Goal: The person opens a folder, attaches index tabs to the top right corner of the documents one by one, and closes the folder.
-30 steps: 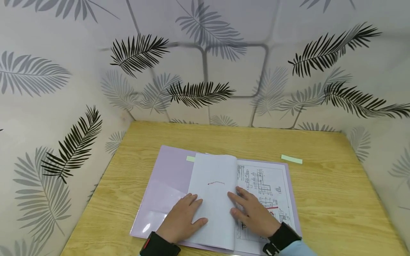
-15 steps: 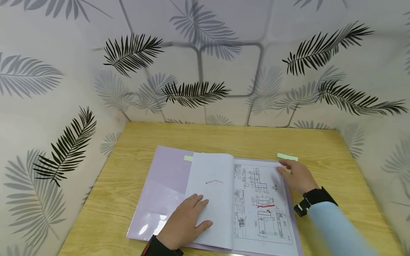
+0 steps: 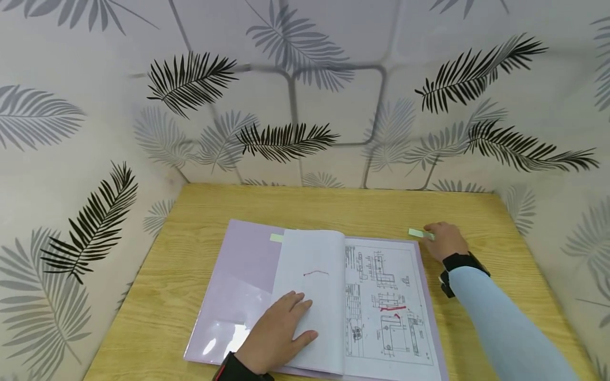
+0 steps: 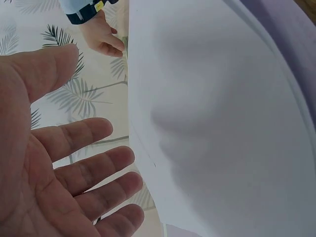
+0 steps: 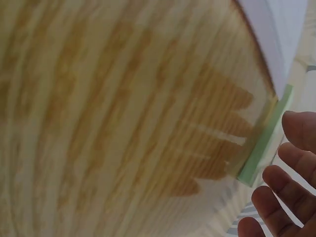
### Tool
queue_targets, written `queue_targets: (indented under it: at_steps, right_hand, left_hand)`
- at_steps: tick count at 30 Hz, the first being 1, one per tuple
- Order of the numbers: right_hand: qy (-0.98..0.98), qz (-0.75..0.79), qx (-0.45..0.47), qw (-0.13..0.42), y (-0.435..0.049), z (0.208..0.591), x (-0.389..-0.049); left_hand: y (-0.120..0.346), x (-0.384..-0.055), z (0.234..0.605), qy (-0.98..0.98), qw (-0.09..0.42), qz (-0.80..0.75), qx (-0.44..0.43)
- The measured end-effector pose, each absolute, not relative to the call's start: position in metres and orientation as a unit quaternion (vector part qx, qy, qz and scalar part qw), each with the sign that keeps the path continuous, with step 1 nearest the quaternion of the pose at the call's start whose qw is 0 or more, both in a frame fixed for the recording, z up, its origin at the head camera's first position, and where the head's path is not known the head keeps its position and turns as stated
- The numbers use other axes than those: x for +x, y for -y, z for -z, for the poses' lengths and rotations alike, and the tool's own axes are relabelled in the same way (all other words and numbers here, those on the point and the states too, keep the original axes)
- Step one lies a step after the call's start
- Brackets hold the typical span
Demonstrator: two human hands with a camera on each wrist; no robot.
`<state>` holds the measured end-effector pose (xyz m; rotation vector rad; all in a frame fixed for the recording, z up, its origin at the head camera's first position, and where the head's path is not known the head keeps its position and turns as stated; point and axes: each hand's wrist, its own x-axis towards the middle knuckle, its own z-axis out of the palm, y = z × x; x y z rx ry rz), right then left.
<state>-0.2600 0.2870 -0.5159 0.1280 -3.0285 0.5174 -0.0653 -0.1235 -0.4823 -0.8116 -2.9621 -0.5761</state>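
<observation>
A lilac folder (image 3: pixel 254 254) lies spread on the wooden table, holding white sheets. My left hand (image 3: pixel 278 333) rests on the blank white page (image 3: pixel 312 296), which bears a short red line; its fingers are extended. On the right is a sheet with technical drawings (image 3: pixel 359 275) and red pen marks. Just past the folder's top right corner, my right hand (image 3: pixel 447 242) is at the right end of a pale green paper strip (image 3: pixel 416 233). In the right wrist view, relaxed fingertips are close beside the green strip (image 5: pixel 264 143); whether they touch it is unclear.
Another pale green strip (image 3: pixel 276 238) sits near the folder's top edge, left of the white page. The wooden table (image 3: pixel 295 203) runs back to a leaf-patterned curtain or sheet (image 3: pixel 333 164), which also encloses the sides.
My right hand has left the pages, passed the drawing sheet's upper right corner and reached the green strip. My left hand stays on the white page. The head view has shifted slightly.
</observation>
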Motion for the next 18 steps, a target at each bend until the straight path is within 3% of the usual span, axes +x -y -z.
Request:
queue_targets:
  at_steps: [18]
  right_hand:
    - [0.978,-0.209,-0.012,-0.004,-0.2900,0.5233,-0.2672]
  left_hand:
    - [0.1194,-0.0722,0.4756,0.940,0.009,0.205,-0.272]
